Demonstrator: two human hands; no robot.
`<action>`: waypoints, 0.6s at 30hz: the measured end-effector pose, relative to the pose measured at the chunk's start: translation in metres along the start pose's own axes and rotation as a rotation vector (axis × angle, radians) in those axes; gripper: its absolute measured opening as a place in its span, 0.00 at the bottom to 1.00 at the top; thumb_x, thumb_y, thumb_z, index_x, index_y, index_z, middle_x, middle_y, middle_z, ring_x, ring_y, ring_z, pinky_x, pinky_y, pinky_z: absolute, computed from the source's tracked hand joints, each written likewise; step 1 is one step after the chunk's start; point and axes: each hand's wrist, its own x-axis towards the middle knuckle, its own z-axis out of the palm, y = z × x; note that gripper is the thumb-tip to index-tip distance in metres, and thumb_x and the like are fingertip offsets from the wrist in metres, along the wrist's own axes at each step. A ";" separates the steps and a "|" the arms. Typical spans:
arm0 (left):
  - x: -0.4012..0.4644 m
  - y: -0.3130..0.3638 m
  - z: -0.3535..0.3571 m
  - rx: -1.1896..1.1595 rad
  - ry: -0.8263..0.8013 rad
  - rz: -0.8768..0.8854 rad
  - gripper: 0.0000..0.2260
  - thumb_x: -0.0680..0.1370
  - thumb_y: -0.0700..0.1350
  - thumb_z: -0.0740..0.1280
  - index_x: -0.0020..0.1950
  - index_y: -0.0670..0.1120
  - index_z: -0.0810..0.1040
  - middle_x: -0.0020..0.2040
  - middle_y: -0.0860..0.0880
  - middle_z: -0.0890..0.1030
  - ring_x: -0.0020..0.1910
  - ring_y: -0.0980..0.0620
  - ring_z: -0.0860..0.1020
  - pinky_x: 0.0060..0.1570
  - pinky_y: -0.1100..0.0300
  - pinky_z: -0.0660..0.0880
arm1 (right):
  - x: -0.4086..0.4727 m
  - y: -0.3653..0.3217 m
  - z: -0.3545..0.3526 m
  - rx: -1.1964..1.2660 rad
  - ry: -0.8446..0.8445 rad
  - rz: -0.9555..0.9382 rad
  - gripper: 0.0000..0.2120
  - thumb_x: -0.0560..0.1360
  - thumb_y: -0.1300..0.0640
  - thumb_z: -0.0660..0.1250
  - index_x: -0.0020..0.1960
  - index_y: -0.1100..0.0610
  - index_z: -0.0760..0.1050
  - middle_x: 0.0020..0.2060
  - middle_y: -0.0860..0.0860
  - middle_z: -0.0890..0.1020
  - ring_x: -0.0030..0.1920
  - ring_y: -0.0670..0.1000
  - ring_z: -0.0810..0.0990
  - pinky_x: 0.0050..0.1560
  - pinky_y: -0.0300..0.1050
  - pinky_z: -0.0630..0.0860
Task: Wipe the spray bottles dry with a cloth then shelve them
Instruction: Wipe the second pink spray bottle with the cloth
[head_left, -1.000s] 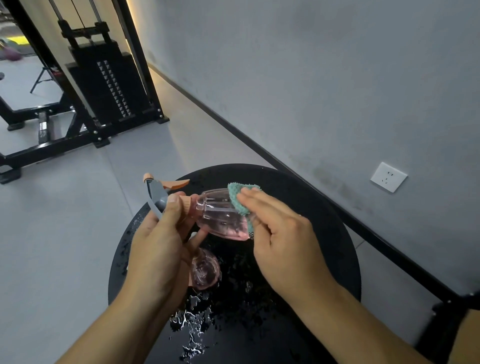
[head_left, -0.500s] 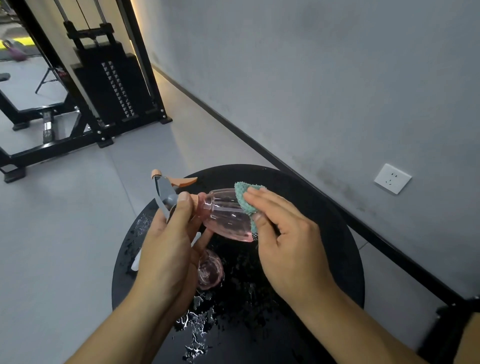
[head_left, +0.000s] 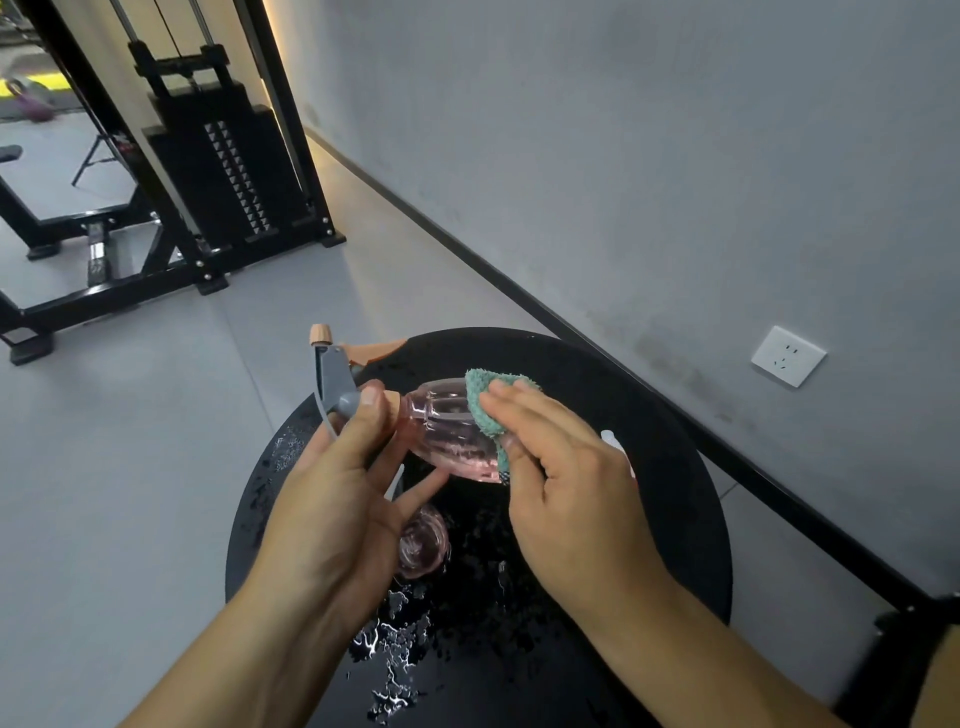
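Starting nearest, at lower centre of the frame: water pooled on the black round table (head_left: 675, 467), and a second pink bottle (head_left: 422, 543) lying just under the left hand (head_left: 332, 519). Above that, left hand curled round the neck of the pink spray bottle (head_left: 447, 436), thumb up by the grey trigger head (head_left: 332, 382). Bottle held clear of the table, long axis roughly level, nozzle toward left of frame, base toward centre right. Right hand (head_left: 571, 488) pinching the teal cloth (head_left: 485, 402) against the base end (nearer that end than the left). Next stroke probably along the axis toward the neck. Something white (head_left: 610, 439) behind the right hand, perhaps another nozzle. Farther, upper left: black weight machine (head_left: 223, 171); right, wall socket (head_left: 788, 356).
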 end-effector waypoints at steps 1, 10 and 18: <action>-0.002 -0.002 0.002 0.002 0.002 -0.004 0.03 0.83 0.49 0.70 0.50 0.52 0.79 0.56 0.49 0.86 0.64 0.48 0.85 0.57 0.38 0.83 | -0.001 -0.002 0.001 -0.017 -0.011 -0.011 0.21 0.80 0.66 0.63 0.70 0.52 0.76 0.68 0.43 0.76 0.72 0.38 0.68 0.72 0.36 0.65; -0.001 -0.002 0.006 0.021 -0.001 0.002 0.03 0.83 0.47 0.70 0.55 0.50 0.79 0.57 0.47 0.86 0.65 0.46 0.84 0.53 0.42 0.85 | 0.007 0.002 -0.011 -0.004 -0.042 0.026 0.22 0.79 0.68 0.63 0.70 0.52 0.76 0.68 0.44 0.77 0.71 0.38 0.69 0.69 0.33 0.68; -0.003 -0.005 0.009 0.014 -0.031 -0.034 0.10 0.83 0.45 0.70 0.64 0.47 0.80 0.55 0.46 0.87 0.63 0.45 0.85 0.53 0.44 0.85 | 0.005 -0.002 -0.012 -0.048 -0.114 -0.029 0.21 0.79 0.67 0.64 0.69 0.52 0.77 0.68 0.44 0.77 0.71 0.38 0.69 0.70 0.25 0.59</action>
